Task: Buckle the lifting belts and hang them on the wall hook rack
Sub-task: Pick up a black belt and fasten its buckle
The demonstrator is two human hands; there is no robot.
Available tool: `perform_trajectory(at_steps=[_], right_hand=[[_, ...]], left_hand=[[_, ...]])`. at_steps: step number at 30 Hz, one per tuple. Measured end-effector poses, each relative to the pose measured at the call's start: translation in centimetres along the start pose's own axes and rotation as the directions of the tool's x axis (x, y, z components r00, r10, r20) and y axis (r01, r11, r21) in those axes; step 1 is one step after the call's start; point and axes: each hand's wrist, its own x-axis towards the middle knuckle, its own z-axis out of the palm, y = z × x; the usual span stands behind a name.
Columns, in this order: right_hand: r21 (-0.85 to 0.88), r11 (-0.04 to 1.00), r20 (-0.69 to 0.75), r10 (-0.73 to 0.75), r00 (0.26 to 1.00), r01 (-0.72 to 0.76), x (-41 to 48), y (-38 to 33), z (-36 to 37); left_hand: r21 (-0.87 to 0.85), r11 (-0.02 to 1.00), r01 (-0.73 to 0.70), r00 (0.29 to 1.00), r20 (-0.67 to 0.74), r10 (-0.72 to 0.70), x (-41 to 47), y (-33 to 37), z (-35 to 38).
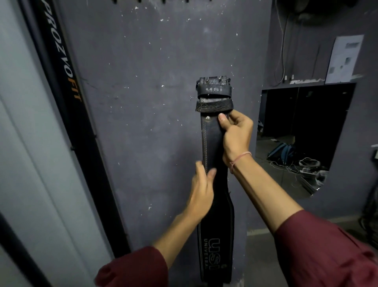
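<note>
Head view: lifting belt [211, 142] held upright before grey wall [147, 98], loop end up, wide logo section hanging low. Right hand [237, 137] fingers clamped on strap just under keeper loops, thumb pressed on front. Left hand [201, 188] fingers wrapped round left edge lower down, likely steadying weight for lift. Dark tips at top edge, probably hook rack [163, 1], well above belt. Bare wall between; mirror [296, 127] right, black banner [61, 67] left, both apart from belt.

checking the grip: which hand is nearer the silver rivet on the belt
Right. The right hand grips the belt just beside the rivet, thumb tip close to it; the left hand holds the belt's edge well below it.
</note>
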Motion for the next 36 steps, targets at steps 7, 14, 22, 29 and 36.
perform_trajectory(at_steps=[7,14,22,29,36], right_hand=[[-0.037,0.998,0.043,-0.041,0.998,0.043,-0.2,0.0,-0.5],[-0.074,0.997,0.069,-0.029,0.997,0.035,-3.7,1.4,-2.1],[-0.043,0.997,0.122,0.069,0.99,-0.064,-4.6,1.7,-4.5],[-0.032,0.992,0.229,0.129,0.965,-0.124,-3.6,0.6,-6.3],[-0.186,0.983,0.18,0.044,0.983,-0.01,0.1,-1.6,-6.8]], left_hand=[[0.045,0.997,0.064,0.997,-0.052,-0.061,-2.3,-2.3,0.6],[-0.196,0.978,-0.076,0.935,-0.356,0.002,5.8,5.3,-0.6],[-0.63,0.756,0.179,0.949,-0.091,-0.301,10.8,9.7,-2.4],[-0.535,0.84,-0.09,0.95,-0.298,-0.088,10.4,8.4,0.2],[-0.524,0.842,-0.128,0.95,-0.308,-0.047,10.4,8.2,2.1]])
